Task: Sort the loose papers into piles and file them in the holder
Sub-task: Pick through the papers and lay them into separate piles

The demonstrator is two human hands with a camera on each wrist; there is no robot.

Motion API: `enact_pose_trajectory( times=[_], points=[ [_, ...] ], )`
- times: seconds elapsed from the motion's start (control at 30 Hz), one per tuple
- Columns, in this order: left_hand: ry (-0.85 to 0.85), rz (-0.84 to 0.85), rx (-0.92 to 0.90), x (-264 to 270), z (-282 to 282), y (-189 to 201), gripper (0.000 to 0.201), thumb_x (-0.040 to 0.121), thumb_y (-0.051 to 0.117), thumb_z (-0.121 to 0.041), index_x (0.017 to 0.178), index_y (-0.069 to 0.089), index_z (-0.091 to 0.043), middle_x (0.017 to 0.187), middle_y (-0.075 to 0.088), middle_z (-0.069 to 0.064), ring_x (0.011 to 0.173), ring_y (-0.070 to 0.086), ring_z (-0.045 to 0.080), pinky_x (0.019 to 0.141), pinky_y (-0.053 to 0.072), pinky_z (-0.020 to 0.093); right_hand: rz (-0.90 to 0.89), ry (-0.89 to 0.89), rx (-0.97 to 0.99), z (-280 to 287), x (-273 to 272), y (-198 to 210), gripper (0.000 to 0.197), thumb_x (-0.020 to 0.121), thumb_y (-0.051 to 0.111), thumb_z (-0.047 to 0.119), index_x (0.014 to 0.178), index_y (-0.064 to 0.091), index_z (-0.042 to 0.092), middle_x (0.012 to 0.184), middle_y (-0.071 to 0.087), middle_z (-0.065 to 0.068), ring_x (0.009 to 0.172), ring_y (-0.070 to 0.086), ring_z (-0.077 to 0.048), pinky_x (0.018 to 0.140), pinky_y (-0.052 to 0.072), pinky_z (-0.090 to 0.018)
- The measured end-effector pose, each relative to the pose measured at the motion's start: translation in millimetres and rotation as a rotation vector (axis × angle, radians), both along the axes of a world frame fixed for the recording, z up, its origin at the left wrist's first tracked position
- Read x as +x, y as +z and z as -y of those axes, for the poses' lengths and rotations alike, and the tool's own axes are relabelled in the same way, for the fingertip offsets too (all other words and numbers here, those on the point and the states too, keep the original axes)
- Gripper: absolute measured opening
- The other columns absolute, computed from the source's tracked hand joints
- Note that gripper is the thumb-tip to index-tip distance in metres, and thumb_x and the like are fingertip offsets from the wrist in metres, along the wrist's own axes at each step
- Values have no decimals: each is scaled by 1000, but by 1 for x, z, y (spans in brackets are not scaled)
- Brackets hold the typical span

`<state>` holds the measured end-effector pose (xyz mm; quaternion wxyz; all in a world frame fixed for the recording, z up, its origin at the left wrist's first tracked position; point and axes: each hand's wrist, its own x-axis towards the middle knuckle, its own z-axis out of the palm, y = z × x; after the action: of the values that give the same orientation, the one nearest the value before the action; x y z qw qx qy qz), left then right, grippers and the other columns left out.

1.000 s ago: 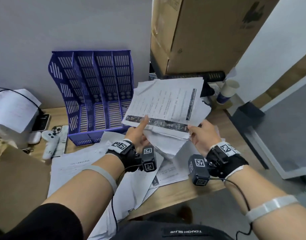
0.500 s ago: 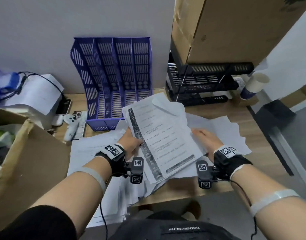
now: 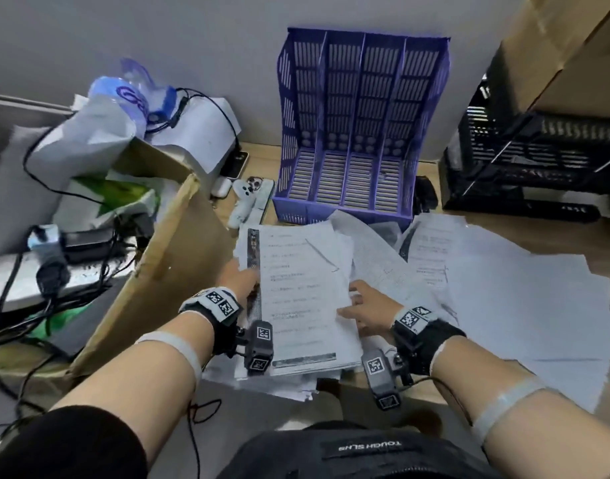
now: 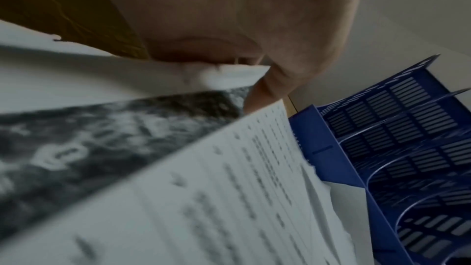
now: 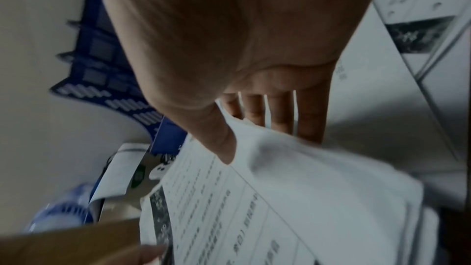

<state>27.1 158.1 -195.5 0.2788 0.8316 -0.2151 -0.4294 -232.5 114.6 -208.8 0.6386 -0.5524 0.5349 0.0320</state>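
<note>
Plain grey wall (image 3: 124, 29) behind a wooden desk (image 3: 573, 236); soft, even light — a black mesh rack (image 3: 538, 160) stands at the right.

We see a wooden worktop (image 3: 545, 236) against a grey wall (image 3: 193, 36), with a blue holder (image 3: 362, 133) standing at its back and a black wire rack (image 3: 538, 160) just right of it. Loose papers (image 3: 511, 305) lie spread and overlapping across the front and right, some past the near edge, with a stack of printed sheets (image 3: 303, 299) over them there. Left of the holder we find a white game controller (image 3: 243, 202), a phone (image 3: 236, 165) and a small white case (image 3: 221, 186) close together.
</note>
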Motion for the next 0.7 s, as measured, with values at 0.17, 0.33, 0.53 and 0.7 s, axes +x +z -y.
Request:
enact_pose_trajectory(
  times=[0.17,0.33,0.53,0.7],
  points=[
    [-89,-168,-119,-2,3,2,41,94,58,-6,134,47,-9,127,61,18,122,56,38,94,47,38,53,-172,-61,15,-6,4,61,80,70,23,133,40,20,130,59,-4,110,61,-26,92,52,-45],
    [-117,-220,-28,-11,2,15,59,97,58,-29,146,34,-6,136,52,7,118,54,21,90,39,28,197,-328,-49,19,-4,-3,56,92,59,2,138,35,23,130,58,-7,113,60,-32,98,48,-54],
    [-453,15,84,14,-8,-13,18,97,57,-23,112,62,-13,104,68,7,84,67,21,76,52,30,130,-190,-58,7,12,-16,60,84,61,1,135,35,19,126,61,-10,109,62,-31,94,52,-50],
    [-447,153,158,41,-6,-42,40,87,62,-36,123,54,-19,121,57,-3,108,53,20,93,42,33,-347,-174,-479,30,-2,-19,48,84,59,15,131,49,18,127,53,-13,111,53,-27,91,46,-34]
  ],
)
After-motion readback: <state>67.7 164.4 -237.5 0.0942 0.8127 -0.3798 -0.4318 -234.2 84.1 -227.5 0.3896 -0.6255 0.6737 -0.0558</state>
